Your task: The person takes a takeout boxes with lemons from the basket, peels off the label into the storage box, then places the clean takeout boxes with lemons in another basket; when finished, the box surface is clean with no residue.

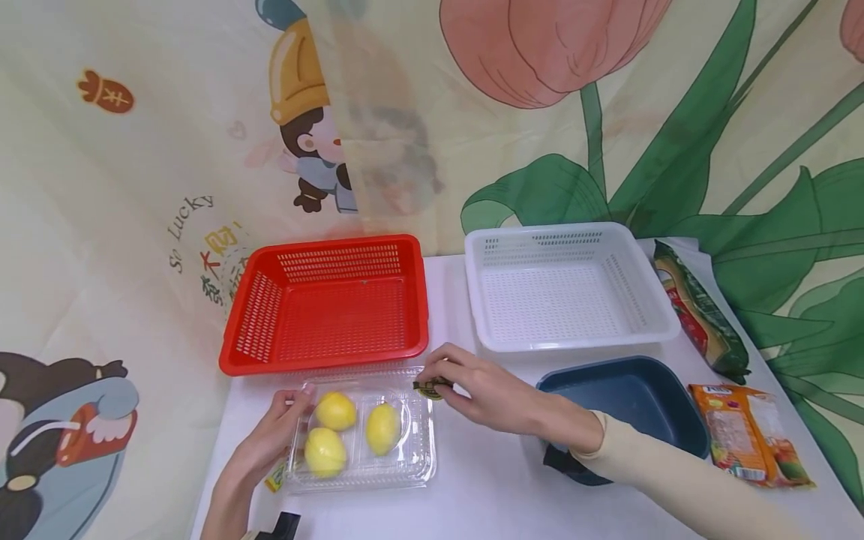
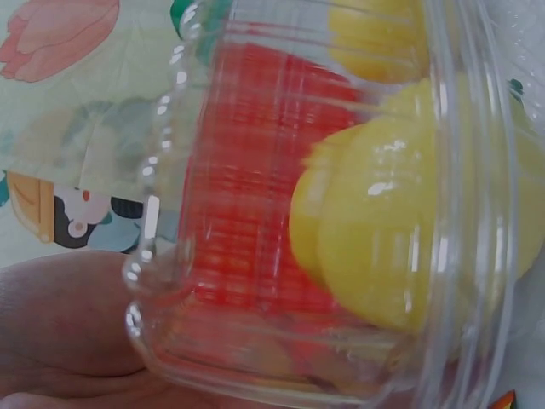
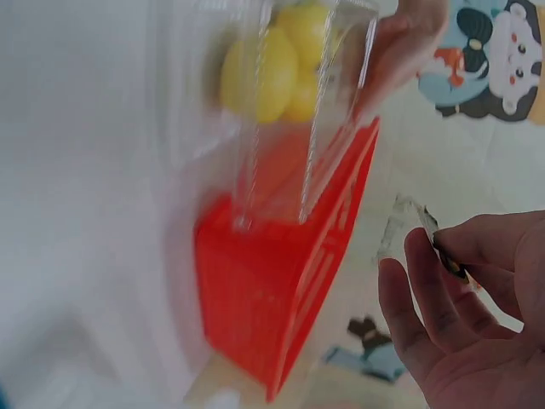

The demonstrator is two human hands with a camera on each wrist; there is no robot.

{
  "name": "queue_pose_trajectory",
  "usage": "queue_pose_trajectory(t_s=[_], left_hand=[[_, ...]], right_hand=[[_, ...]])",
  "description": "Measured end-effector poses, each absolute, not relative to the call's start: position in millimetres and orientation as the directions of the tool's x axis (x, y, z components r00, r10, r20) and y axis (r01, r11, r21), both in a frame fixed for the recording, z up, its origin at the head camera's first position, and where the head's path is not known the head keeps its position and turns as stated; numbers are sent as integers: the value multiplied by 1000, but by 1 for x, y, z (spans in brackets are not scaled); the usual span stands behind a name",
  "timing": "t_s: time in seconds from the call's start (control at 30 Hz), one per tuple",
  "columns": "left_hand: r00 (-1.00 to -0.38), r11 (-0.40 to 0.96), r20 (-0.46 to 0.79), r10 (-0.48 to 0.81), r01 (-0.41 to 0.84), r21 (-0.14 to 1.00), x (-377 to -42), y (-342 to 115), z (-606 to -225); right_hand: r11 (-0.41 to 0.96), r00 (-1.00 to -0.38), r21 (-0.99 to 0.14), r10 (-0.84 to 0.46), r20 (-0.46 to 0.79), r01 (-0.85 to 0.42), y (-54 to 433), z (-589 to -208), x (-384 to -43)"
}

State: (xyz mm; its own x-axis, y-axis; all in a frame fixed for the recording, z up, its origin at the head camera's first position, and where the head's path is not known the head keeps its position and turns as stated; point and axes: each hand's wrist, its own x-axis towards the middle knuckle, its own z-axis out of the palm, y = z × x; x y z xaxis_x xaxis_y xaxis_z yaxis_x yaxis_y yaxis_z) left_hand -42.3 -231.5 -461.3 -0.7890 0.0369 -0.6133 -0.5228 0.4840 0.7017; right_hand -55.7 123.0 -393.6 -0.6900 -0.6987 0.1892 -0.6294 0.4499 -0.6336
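Observation:
A clear plastic clamshell box (image 1: 415, 469) with three yellow lemons (image 1: 382, 429) inside lies on the white table, its lid down over them. At its left side, my left hand (image 1: 275, 424) holds the edge; the left wrist view shows the box wall (image 2: 255, 375) close by the palm. Over the box's back right corner, my right hand (image 1: 482, 386) pinches a small dark packet with gold marks (image 1: 429, 388) between thumb and fingers. The right wrist view also shows that packet (image 3: 447, 260) in the fingertips, apart from the box.
Behind stand a red basket (image 1: 324, 365) and a white basket (image 1: 574, 345). A dark blue basin (image 1: 628, 397) sits under the right forearm. Green (image 1: 702, 315) and orange (image 1: 736, 435) food packages lie at right. A small yellow-green packet (image 1: 275, 478) lies by the left wrist.

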Motion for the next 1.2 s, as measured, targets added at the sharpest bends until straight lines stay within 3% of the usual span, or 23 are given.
queue_pose_trajectory(t_s=[0.27,0.53,0.87,1.2], left_hand=[[-785,488,-618,40,-524,698,-42,-234,-460],[-780,503,-624,41,-524,687,-42,-234,-459],[-772,511,-635,28,-535,673,-43,-233,-461],[-774,508,-633,36,-531,678,-43,-232,-461]], right_hand=[[567,-810,-613,-539,230,-551,189,-386,-54],[657,-870,-575,-423,253,-487,250,-395,-41],[775,-926,-514,-352,133,-368,295,-422,-22],[807,-948,-543,-312,-55,-234,319,-448,-13]])
